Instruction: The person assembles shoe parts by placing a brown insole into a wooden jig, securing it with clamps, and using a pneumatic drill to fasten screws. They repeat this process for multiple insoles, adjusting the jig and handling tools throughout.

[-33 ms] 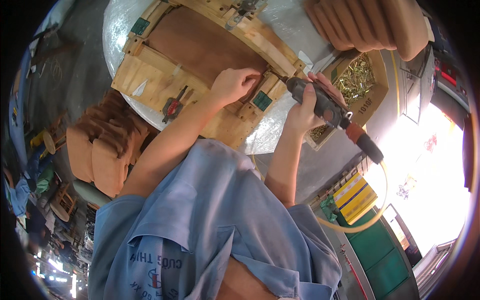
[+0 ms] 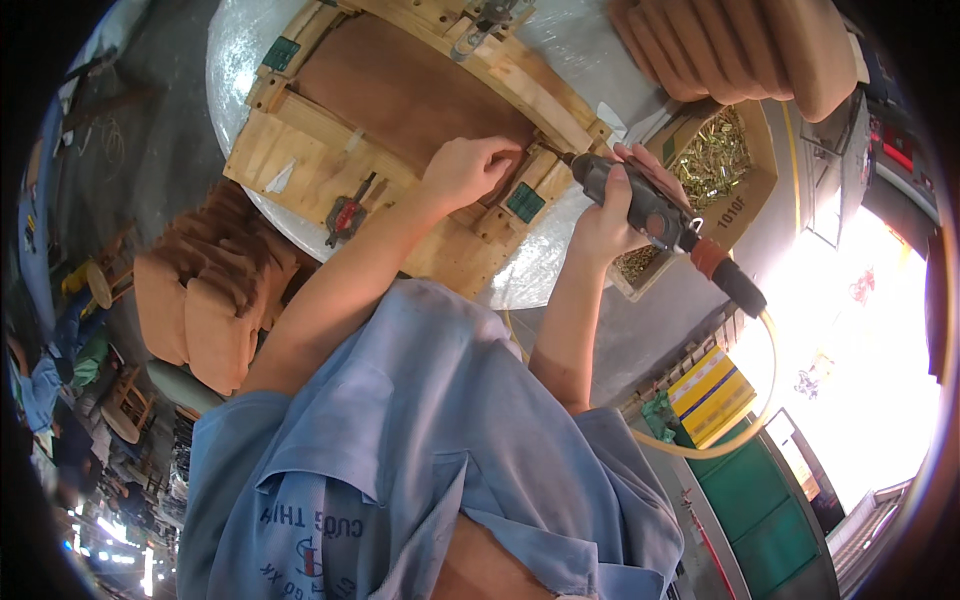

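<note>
My right hand point(image 2: 612, 222) is wrapped round a dark pneumatic screwdriver point(image 2: 650, 212) with an orange collar. Its bit points left at the right corner of a wooden jig point(image 2: 285, 185). Inside that frame lies a brown panel point(image 2: 400, 85). My left hand point(image 2: 465, 172) is closed at the panel's right end, close to the bit; whatever its fingertips may pinch is hidden. Just beside it, a green pad point(image 2: 524, 202) is fixed on the jig. A red and black hand tool point(image 2: 345, 215) rests on the jig, left of my left forearm.
A carton point(image 2: 745, 200) of brass-coloured fasteners stands to the right. Brown cushion-like pieces are stacked at upper right point(image 2: 740, 50) and on the left point(image 2: 205, 300). A yellow hose point(image 2: 772, 380) loops from the screwdriver past my right arm. Plastic film point(image 2: 530, 270) covers the round worktop.
The lower loop of the yellow hose sits slightly higher. Both hands and the screwdriver look the same.
</note>
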A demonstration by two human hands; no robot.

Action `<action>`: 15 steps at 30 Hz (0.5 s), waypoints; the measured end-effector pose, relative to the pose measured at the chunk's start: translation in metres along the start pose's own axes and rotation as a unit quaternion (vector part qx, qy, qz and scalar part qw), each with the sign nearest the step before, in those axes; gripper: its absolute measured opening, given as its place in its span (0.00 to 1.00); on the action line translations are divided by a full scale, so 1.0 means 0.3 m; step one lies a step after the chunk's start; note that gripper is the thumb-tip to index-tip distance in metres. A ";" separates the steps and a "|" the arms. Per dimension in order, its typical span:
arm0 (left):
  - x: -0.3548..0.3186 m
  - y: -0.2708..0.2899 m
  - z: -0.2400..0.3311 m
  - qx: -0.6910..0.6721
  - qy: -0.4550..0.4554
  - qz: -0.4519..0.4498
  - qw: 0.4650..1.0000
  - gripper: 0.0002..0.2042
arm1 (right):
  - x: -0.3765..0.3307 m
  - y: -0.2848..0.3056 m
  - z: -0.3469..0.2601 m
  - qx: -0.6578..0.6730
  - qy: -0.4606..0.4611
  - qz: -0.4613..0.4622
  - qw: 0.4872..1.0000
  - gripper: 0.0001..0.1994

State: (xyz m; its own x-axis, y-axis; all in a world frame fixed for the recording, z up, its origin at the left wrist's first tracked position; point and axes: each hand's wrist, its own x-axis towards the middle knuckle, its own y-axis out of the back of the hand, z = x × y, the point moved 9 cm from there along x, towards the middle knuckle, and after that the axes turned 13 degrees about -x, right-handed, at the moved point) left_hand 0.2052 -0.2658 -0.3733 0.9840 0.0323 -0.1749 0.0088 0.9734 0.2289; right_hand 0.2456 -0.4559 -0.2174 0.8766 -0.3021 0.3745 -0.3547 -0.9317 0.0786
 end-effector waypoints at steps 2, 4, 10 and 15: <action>-0.001 0.005 0.001 -0.005 -0.004 0.004 1.000 0.14 | 0.005 -0.003 0.043 -0.027 -0.005 -0.007 1.000 0.21; 0.002 0.002 -0.004 -0.011 -0.013 0.009 1.000 0.14 | 0.011 0.008 0.067 -0.029 -0.001 -0.010 1.000 0.24; 0.020 0.012 0.002 0.001 -0.040 0.020 0.999 0.14 | 0.032 -0.013 0.101 0.017 -0.006 -0.007 1.000 0.25; 0.019 0.014 0.006 0.000 -0.027 0.016 0.999 0.14 | 0.035 -0.006 0.101 0.019 -0.009 -0.021 1.000 0.25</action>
State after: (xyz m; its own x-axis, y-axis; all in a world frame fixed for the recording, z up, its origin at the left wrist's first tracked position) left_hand 0.2110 -0.2619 -0.3716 0.9921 0.0513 -0.1146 -0.0232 0.9720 0.2338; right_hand 0.2654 -0.4635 -0.2416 0.8965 -0.2656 0.3546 -0.3049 -0.9506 0.0588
